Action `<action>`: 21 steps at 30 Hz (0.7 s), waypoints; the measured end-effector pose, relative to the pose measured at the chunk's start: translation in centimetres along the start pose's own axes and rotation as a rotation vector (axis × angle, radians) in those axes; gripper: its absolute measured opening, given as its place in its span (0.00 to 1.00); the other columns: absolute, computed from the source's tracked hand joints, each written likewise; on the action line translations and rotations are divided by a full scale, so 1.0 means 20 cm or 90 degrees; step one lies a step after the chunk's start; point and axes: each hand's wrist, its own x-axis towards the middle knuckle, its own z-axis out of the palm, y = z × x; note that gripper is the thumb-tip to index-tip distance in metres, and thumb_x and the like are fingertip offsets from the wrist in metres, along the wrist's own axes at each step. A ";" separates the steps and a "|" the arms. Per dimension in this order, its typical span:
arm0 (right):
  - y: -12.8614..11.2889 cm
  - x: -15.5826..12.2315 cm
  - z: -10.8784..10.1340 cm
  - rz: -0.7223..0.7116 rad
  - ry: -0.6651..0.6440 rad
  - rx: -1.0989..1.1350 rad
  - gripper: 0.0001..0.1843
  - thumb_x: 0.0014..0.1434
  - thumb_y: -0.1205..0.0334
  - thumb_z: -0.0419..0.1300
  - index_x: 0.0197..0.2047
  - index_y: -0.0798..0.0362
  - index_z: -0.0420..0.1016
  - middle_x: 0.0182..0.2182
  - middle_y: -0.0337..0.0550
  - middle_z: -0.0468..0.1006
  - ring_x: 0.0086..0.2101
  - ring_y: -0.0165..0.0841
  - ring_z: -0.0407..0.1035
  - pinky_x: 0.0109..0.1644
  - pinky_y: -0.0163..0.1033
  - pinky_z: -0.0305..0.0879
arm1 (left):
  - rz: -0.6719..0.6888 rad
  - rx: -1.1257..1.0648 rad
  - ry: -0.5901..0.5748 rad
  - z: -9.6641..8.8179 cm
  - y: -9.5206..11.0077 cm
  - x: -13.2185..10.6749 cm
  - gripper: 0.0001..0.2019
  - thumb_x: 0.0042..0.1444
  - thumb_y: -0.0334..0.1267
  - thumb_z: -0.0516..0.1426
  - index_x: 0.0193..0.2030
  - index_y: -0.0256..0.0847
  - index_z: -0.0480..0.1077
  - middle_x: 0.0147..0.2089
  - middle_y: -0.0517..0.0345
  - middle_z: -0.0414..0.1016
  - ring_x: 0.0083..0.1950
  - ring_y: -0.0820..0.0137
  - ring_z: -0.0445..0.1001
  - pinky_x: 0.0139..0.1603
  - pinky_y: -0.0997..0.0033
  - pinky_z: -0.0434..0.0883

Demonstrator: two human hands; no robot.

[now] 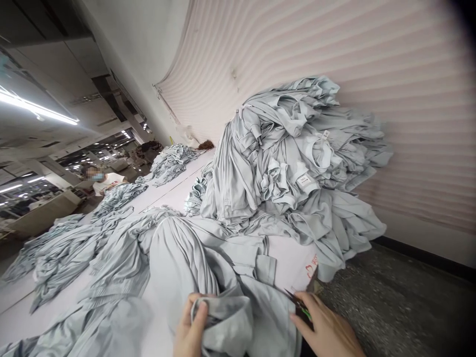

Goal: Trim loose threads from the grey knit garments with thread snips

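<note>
On table (293,250), heaped garments (238,178); in hands (190,329) (324,325): grey garment (232,325) left, scissors (295,299) right.

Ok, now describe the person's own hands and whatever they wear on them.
The left hand and right hand are both ungloved. No ring, watch or sleeve shows on either; the forearms are mostly out of view.

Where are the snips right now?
In the head view, the snips are low and right of centre, held in the right hand, by the edge of the grey cloth.
</note>
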 end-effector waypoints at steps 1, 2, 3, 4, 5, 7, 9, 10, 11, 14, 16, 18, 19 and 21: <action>0.02 0.00 0.01 -0.008 -0.016 -0.014 0.08 0.58 0.58 0.56 0.40 0.47 0.74 0.36 0.42 0.81 0.31 0.39 0.78 0.31 0.37 0.72 | -0.009 0.002 -0.018 -0.03 0.01 0.00 0.21 0.45 0.58 0.64 0.30 0.42 0.68 0.23 0.68 0.66 0.24 0.77 0.63 0.29 0.80 0.63; 0.02 0.00 0.02 -0.018 -0.039 -0.010 0.08 0.60 0.59 0.54 0.38 0.47 0.74 0.36 0.42 0.80 0.32 0.38 0.78 0.32 0.38 0.72 | -0.015 0.024 -0.052 -0.04 0.01 0.00 0.21 0.44 0.58 0.65 0.29 0.42 0.68 0.21 0.68 0.65 0.23 0.77 0.61 0.27 0.80 0.61; 0.01 0.01 0.03 -0.026 -0.057 0.012 0.08 0.61 0.59 0.53 0.37 0.47 0.73 0.35 0.42 0.80 0.33 0.38 0.77 0.33 0.38 0.71 | -0.011 0.063 -0.098 -0.03 0.00 -0.01 0.21 0.45 0.58 0.65 0.28 0.42 0.69 0.20 0.68 0.65 0.23 0.77 0.62 0.26 0.79 0.60; -0.01 0.01 0.03 -0.024 -0.056 0.049 0.07 0.62 0.59 0.53 0.37 0.47 0.72 0.35 0.41 0.79 0.34 0.37 0.77 0.35 0.37 0.71 | 0.007 0.114 -0.154 0.00 -0.01 -0.02 0.20 0.46 0.57 0.64 0.28 0.42 0.71 0.20 0.66 0.67 0.24 0.75 0.64 0.26 0.78 0.60; -0.04 0.02 0.02 -0.020 -0.057 0.101 0.07 0.63 0.58 0.53 0.37 0.47 0.71 0.35 0.41 0.79 0.35 0.36 0.76 0.36 0.36 0.71 | 0.038 0.179 -0.210 0.04 -0.03 -0.04 0.18 0.47 0.57 0.63 0.28 0.42 0.73 0.22 0.63 0.70 0.26 0.73 0.67 0.28 0.77 0.62; -0.11 0.02 0.01 -0.011 -0.083 0.235 0.06 0.63 0.57 0.54 0.37 0.48 0.70 0.34 0.41 0.79 0.36 0.35 0.76 0.39 0.34 0.71 | 0.120 0.325 -0.319 0.16 -0.06 -0.07 0.17 0.47 0.55 0.64 0.33 0.43 0.77 0.29 0.58 0.77 0.32 0.67 0.74 0.34 0.73 0.67; -0.17 0.00 -0.01 -0.002 -0.149 0.358 0.08 0.63 0.57 0.54 0.37 0.50 0.71 0.33 0.40 0.80 0.37 0.35 0.76 0.41 0.32 0.71 | 0.169 0.473 -0.384 0.27 -0.09 -0.09 0.20 0.43 0.53 0.66 0.39 0.42 0.78 0.34 0.54 0.79 0.35 0.61 0.76 0.37 0.68 0.69; -0.19 -0.02 -0.01 0.000 -0.188 0.400 0.09 0.64 0.57 0.53 0.38 0.50 0.72 0.34 0.40 0.80 0.38 0.35 0.76 0.42 0.32 0.71 | 0.180 0.530 -0.389 0.31 -0.10 -0.09 0.18 0.45 0.51 0.66 0.38 0.40 0.77 0.33 0.52 0.78 0.36 0.60 0.76 0.37 0.67 0.69; -0.20 -0.03 0.00 0.001 -0.213 0.420 0.10 0.64 0.57 0.53 0.39 0.50 0.73 0.35 0.41 0.81 0.39 0.36 0.77 0.43 0.32 0.72 | 0.187 0.563 -0.394 0.33 -0.11 -0.08 0.15 0.48 0.49 0.64 0.36 0.40 0.77 0.33 0.51 0.77 0.36 0.60 0.76 0.37 0.67 0.69; -0.19 -0.07 0.04 -0.003 -0.172 0.353 0.12 0.63 0.55 0.53 0.44 0.50 0.74 0.38 0.44 0.81 0.40 0.36 0.77 0.44 0.33 0.72 | 0.221 0.496 -0.413 0.32 -0.11 -0.07 0.07 0.57 0.38 0.56 0.35 0.40 0.75 0.35 0.53 0.75 0.39 0.65 0.76 0.40 0.71 0.70; -0.15 -0.08 0.10 -0.001 -0.103 0.254 0.15 0.59 0.55 0.57 0.48 0.49 0.71 0.43 0.47 0.81 0.37 0.36 0.78 0.41 0.34 0.74 | 0.257 0.400 -0.386 0.28 -0.13 -0.08 0.06 0.55 0.33 0.55 0.36 0.42 0.74 0.39 0.54 0.74 0.41 0.67 0.76 0.43 0.72 0.70; -0.13 -0.07 0.15 -0.008 -0.058 0.167 0.19 0.56 0.59 0.59 0.51 0.49 0.69 0.45 0.48 0.80 0.35 0.37 0.78 0.38 0.36 0.75 | 0.301 0.342 -0.285 0.23 -0.16 -0.11 0.07 0.52 0.31 0.54 0.35 0.42 0.73 0.44 0.51 0.74 0.45 0.65 0.75 0.46 0.70 0.71; -0.12 -0.06 0.16 -0.019 -0.043 0.138 0.17 0.56 0.61 0.57 0.50 0.48 0.69 0.44 0.47 0.80 0.35 0.37 0.78 0.37 0.37 0.75 | 0.323 0.323 -0.220 0.22 -0.18 -0.12 0.08 0.50 0.30 0.53 0.34 0.42 0.72 0.48 0.50 0.73 0.48 0.63 0.75 0.48 0.68 0.71; -0.13 -0.03 0.18 -0.050 -0.023 0.114 0.12 0.57 0.66 0.52 0.44 0.48 0.69 0.39 0.45 0.81 0.37 0.37 0.78 0.38 0.37 0.74 | 0.370 0.294 -0.095 0.21 -0.22 -0.16 0.12 0.50 0.26 0.50 0.37 0.43 0.70 0.52 0.49 0.74 0.52 0.62 0.74 0.50 0.66 0.70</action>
